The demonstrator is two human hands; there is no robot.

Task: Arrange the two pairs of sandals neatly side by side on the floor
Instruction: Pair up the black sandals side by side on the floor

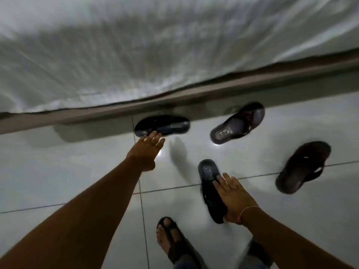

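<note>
Sandals blurred, left hand (144, 150) spread, right hand (234, 199) flat on sandal (210, 189)

A pale mark on the heel of one sandal (237, 123) is too blurred to read; no other lettering shows.

Glossy pale tiled floor (58, 171) with dark grout lines meets what seems a white-sheeted bed (136, 55).

bed sheet (136, 45) motion-blurred, forearms cropped
</note>
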